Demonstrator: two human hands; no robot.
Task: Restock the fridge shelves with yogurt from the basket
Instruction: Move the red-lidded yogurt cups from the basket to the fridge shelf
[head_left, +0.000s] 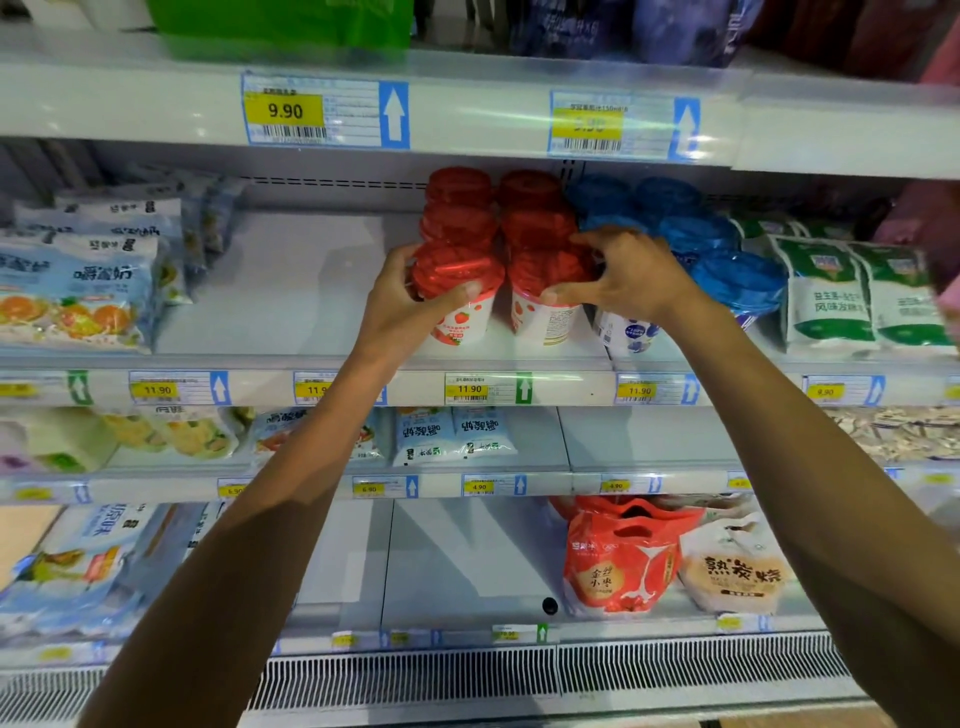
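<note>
Both arms are bare, uncovered all the way from the fingers back to the lower edge of the view; the left hand (400, 306) is bare as well, its thumb (467, 289) ending in what looks like a short-trimmed nail; the right hand (634, 275) is likewise bare, with knuckles and tendons standing out as low ridges just behind the fingers; the left forearm (291, 499) is slender near the wrist and broadens steadily away from the fingers, with a shadow edge crossing it about midway; the right forearm (810, 441) is smooth, evenly lit close behind the fingers and dimmer farther back.
</note>
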